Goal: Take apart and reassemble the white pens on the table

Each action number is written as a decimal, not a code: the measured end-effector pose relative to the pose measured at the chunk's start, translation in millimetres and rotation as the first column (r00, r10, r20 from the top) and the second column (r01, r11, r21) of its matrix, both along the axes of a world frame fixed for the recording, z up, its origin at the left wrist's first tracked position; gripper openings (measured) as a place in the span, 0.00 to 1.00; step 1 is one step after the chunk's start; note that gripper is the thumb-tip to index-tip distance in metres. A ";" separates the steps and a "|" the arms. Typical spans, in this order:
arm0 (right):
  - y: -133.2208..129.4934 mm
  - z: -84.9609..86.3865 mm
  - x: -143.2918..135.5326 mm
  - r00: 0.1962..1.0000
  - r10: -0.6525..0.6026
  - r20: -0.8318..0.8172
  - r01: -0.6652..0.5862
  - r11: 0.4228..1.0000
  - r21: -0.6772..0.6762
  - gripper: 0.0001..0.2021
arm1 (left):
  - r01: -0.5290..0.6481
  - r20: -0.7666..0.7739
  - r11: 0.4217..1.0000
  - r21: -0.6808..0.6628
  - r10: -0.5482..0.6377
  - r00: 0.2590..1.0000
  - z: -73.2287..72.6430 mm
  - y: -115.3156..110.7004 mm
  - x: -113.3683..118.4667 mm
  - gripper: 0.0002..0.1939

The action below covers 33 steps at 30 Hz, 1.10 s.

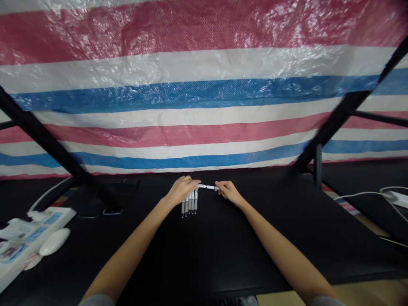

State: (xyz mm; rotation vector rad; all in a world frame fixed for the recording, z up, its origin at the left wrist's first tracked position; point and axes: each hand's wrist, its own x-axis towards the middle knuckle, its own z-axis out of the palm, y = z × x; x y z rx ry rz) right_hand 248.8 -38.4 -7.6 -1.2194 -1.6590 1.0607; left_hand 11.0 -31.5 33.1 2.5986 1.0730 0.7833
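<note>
A white pen [207,186] with a grey end lies level between my two hands, above the black table surface. My left hand [184,189] has its fingers closed on the pen's left end. On the other end, my right hand [228,191] pinches the grey part between thumb and fingers. Just below my left hand, several grey-and-white pens [189,205] lie side by side in a row with their tips toward me. The upper parts of these pens are partly hidden by that hand.
At the left stands a white power strip [38,238] with plugs in it, beside a white mouse-shaped object [55,242]. Dark flat devices [111,197] lie farther back. Black metal bars [334,127] rise on both sides, before a striped plastic sheet [191,136]. White cables [360,194] run at the right.
</note>
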 end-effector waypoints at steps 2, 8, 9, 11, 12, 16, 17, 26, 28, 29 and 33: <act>1.0 -1.2 0.5 1.000 0.005 -0.001 -0.005 1.000 -0.005 0.25 | 0.062 -0.067 0.995 0.077 -0.057 0.996 -2.9 -0.2 -1.4 0.15; 0.9 -0.6 1.3 1.000 0.000 -0.023 0.001 1.000 0.024 0.24 | -0.062 -0.021 0.997 0.052 0.063 0.998 -0.5 -1.7 1.5 0.15; 0.7 -0.6 1.4 1.000 -0.004 -0.026 0.005 0.999 0.038 0.23 | -0.112 0.019 0.994 -0.007 0.112 0.993 1.1 -1.6 2.3 0.16; 0.7 -1.1 1.6 1.000 -0.010 -0.023 0.012 0.998 0.059 0.23 | -0.159 0.104 0.970 -0.187 0.180 0.978 3.9 -0.8 3.3 0.16; 0.8 -1.6 1.6 1.000 -0.013 -0.017 0.014 0.998 0.066 0.24 | -0.150 0.145 0.948 -0.279 0.196 0.970 4.9 -0.1 3.5 0.17; 2.0 -4.2 1.9 1.000 -0.016 0.008 0.015 0.996 0.089 0.24 | -0.039 0.253 0.883 -0.467 0.176 0.951 6.7 2.4 3.1 0.17; 2.4 -4.8 2.0 1.000 -0.017 0.007 0.016 0.996 0.093 0.24 | -0.021 0.264 0.878 -0.478 0.167 0.950 6.5 3.0 2.9 0.18; 1.6 -3.5 2.0 1.000 -0.011 -0.026 0.012 0.999 0.053 0.24 | -0.014 0.283 0.929 -0.369 0.126 0.951 -2.1 7.6 1.9 0.15; 1.0 -1.8 1.6 1.000 -0.007 -0.030 0.008 0.999 0.046 0.24 | -0.024 0.271 0.951 -0.307 0.111 0.956 -3.4 7.7 1.9 0.14; 0.7 -1.1 1.4 0.999 -0.005 -0.031 0.006 0.999 0.046 0.24 | -0.026 0.262 0.961 -0.274 0.101 0.960 -3.8 7.7 1.8 0.13; 0.4 0.1 0.8 0.999 -0.007 -0.036 0.009 0.999 0.039 0.24 | -0.041 0.222 0.988 -0.149 0.073 0.972 -6.0 7.6 0.9 0.13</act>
